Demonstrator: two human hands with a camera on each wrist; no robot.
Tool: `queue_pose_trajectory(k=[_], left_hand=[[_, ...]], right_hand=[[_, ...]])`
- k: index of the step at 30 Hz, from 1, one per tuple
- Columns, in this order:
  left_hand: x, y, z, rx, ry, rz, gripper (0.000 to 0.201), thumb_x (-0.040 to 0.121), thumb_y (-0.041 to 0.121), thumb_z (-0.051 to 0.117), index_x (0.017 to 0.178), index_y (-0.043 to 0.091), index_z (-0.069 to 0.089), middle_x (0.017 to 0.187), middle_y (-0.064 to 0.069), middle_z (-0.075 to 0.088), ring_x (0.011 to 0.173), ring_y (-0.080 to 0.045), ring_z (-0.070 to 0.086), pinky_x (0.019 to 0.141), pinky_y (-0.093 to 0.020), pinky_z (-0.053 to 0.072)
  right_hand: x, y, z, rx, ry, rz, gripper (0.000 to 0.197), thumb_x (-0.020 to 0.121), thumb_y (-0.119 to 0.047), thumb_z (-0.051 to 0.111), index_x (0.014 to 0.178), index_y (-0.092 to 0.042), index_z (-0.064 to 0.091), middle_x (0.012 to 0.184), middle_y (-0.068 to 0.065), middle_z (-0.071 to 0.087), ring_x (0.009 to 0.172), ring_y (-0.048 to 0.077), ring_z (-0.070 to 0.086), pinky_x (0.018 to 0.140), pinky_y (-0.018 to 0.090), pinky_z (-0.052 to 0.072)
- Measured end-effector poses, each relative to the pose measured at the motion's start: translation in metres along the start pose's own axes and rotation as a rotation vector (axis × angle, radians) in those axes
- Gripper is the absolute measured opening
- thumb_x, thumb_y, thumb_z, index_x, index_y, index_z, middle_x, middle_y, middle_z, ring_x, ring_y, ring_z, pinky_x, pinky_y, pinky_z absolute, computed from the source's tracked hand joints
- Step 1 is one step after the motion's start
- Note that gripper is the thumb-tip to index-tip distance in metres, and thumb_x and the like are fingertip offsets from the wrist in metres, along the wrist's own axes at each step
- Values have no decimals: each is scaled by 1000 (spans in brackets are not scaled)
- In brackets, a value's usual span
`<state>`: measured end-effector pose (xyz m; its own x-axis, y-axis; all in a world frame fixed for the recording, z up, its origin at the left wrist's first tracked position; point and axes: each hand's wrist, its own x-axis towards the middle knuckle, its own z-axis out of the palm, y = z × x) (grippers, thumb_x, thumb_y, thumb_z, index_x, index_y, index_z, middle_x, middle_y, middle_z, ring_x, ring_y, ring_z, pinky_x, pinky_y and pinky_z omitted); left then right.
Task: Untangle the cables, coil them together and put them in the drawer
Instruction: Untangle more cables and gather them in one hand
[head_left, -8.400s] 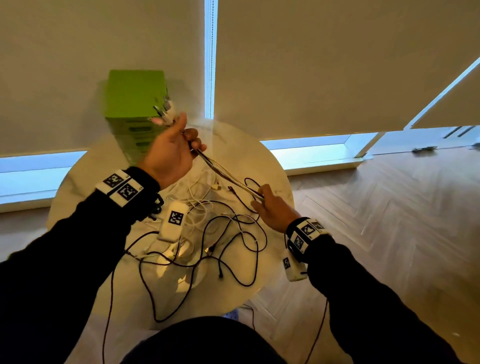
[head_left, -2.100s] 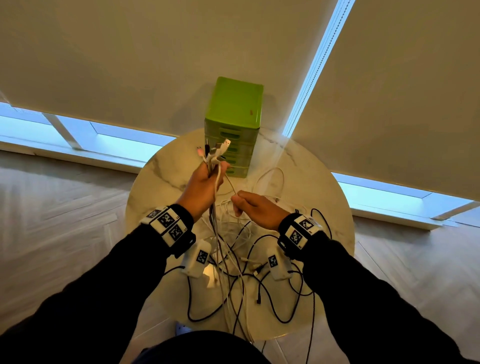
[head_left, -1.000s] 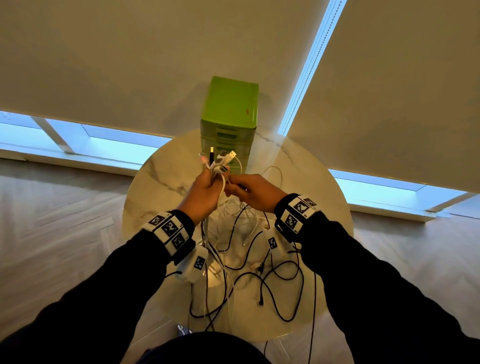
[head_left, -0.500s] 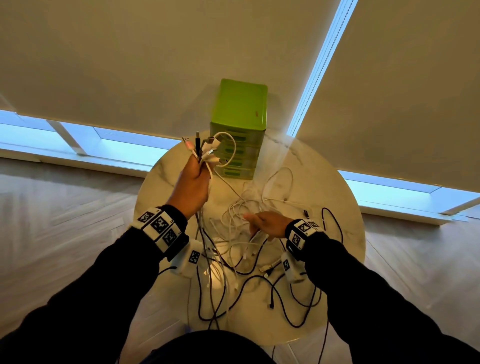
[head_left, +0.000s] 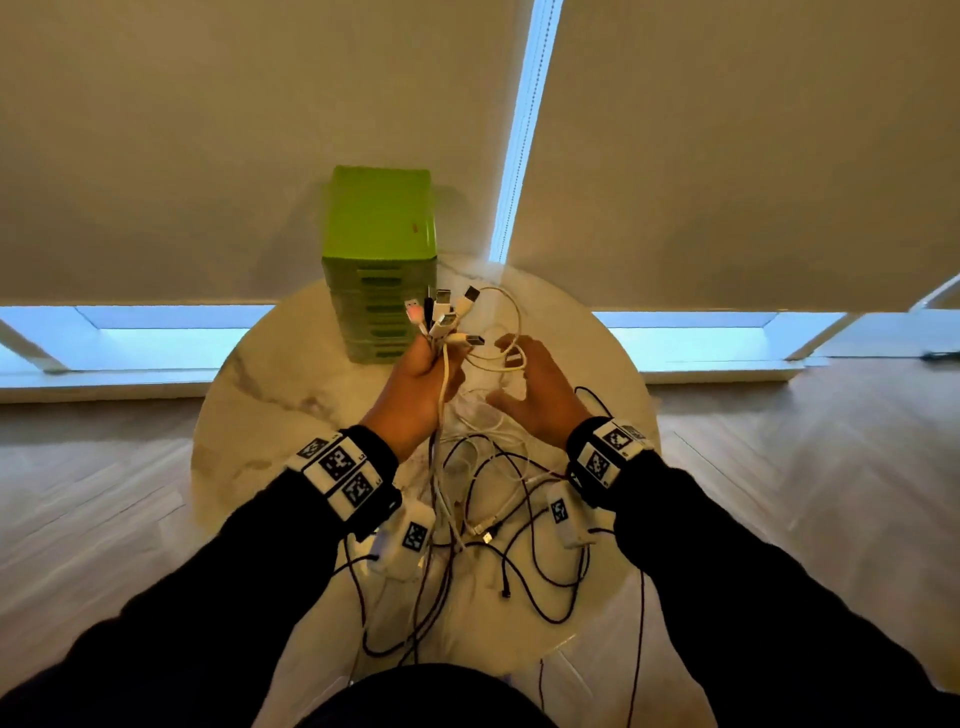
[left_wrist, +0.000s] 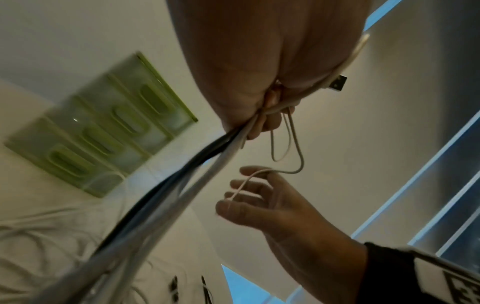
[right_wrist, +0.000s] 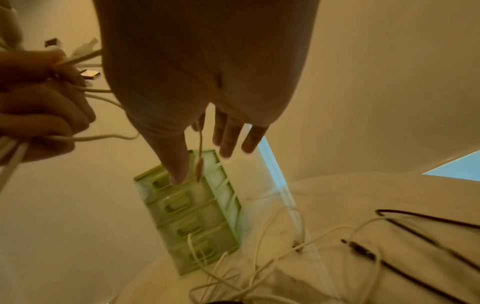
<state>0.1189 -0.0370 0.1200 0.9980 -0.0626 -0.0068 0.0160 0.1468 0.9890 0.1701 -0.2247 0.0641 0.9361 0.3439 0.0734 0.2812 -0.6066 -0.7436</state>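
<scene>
**Loose white cable draped over the right fingers, beside the left hand's bundle**

Head view: the left hand (head_left: 415, 384) is raised over the round surface (head_left: 270, 395), fingers clenched around a bundle of cables (head_left: 441, 415) whose plug ends (head_left: 441, 317) fan upward just in front of the green drawer unit (head_left: 379, 260). From the fist the bundle runs straight down toward the person, its long axis near vertical, into the tangle of black and white cables (head_left: 498, 525) lying on the surface. The right hand (head_left: 540, 395) is just beside the left, on its right, with fingers spread and relaxed; a thin white cable (head_left: 511, 322) loops from the bundle's top across to it. The right hand is the nearer one to that loop.

Left wrist view: the bundle leaves the left fist and slants down and away. The thin white cable (left_wrist: 288, 148) hangs in a loop under the fist and crosses to the right hand (left_wrist: 270, 207), where it lies over the straightened fingers (left_wrist: 249, 185) rather than being pinched.

Right wrist view: the right fingers (right_wrist: 228, 135) point toward the drawer unit (right_wrist: 192, 214), unclenched, the thin cable's end (right_wrist: 199, 156) dangling between them. The left hand (right_wrist: 39, 98) sits to the left, gripping its cables. The drawers look closed, though the view is soft. My judgement: the next move is to pass this loose end leftward into the fist
</scene>
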Motion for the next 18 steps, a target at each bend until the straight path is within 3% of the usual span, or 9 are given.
queue_pose_trajectory(k=[2, 5, 8, 9, 10, 11, 13, 16, 18], left_hand=[[2, -6, 23, 32, -64, 7, 10, 106, 21, 48, 107, 21, 58, 71, 7, 42, 59, -5, 38, 57, -22, 28], [7, -15, 61, 93, -117, 20, 20, 107, 18, 46, 124, 11, 56, 69, 3, 45, 60, -12, 41, 56, -25, 35], [8, -23, 95, 145, -149, 26, 31, 107, 21, 47, 137, 26, 53, 84, -22, 52, 71, -42, 37, 65, -49, 44], [8, -25, 104, 156, -168, 36, 30, 107, 21, 47, 133, 35, 54, 93, -25, 53, 72, -40, 36, 64, -48, 46], [8, -30, 115, 178, -203, 44, 31, 107, 21, 46, 129, 41, 55, 90, -21, 58, 67, -28, 39, 61, -38, 47], [8, -34, 122, 198, -239, 48, 34, 107, 20, 44, 130, 45, 54, 86, -3, 65, 69, -14, 45, 61, -26, 45], [4, -41, 140, 257, -326, 38, 40, 107, 19, 41, 133, 49, 50, 91, 22, 67, 75, -8, 50, 64, -19, 43], [-2, -48, 165, 288, -418, 34, 35, 107, 22, 42, 125, 49, 53, 89, 11, 63, 81, -13, 55, 73, -25, 44], [-7, -48, 177, 277, -456, 13, 28, 108, 20, 41, 116, 42, 56, 68, 17, 54, 62, -7, 49, 63, -25, 40]], right_hand=[[-19, 6, -16, 7, 167, 45, 84, 76, -25, 85, 144, -20, 34, 140, 2, 43, 121, 16, 51, 101, 33, 45], [-55, 16, -49, 153, 409, 139, 82, 79, -17, 82, 144, -23, 33, 127, 0, 57, 106, 10, 62, 91, 22, 52], [-97, 30, -79, 138, 309, 230, 53, 83, -26, 81, 125, -25, 50, 102, -3, 66, 88, 7, 66, 79, 23, 54], [-110, 35, -86, 52, 221, 206, 42, 82, -31, 82, 115, -23, 58, 105, -5, 65, 93, 4, 63, 83, 23, 51], [-127, 40, -93, -26, 157, 174, 35, 79, -35, 83, 106, -23, 64, 110, -8, 62, 100, 1, 59, 89, 21, 48], [-138, 40, -96, -57, 107, 148, 32, 77, -39, 84, 99, -23, 68, 114, -10, 61, 106, 0, 57, 93, 19, 45], [-157, 35, -103, -30, 57, 189, 34, 76, -46, 83, 99, -25, 68, 110, -12, 65, 105, 0, 59, 91, 13, 44], [-171, 30, -105, -14, 15, 309, 31, 94, -49, 60, 113, -24, 58, 84, -9, 67, 79, 3, 66, 76, 14, 51], [-180, 30, -108, -36, 75, 336, 24, 105, -40, 42, 108, -21, 57, 73, -5, 60, 66, 8, 58, 64, 14, 45]])
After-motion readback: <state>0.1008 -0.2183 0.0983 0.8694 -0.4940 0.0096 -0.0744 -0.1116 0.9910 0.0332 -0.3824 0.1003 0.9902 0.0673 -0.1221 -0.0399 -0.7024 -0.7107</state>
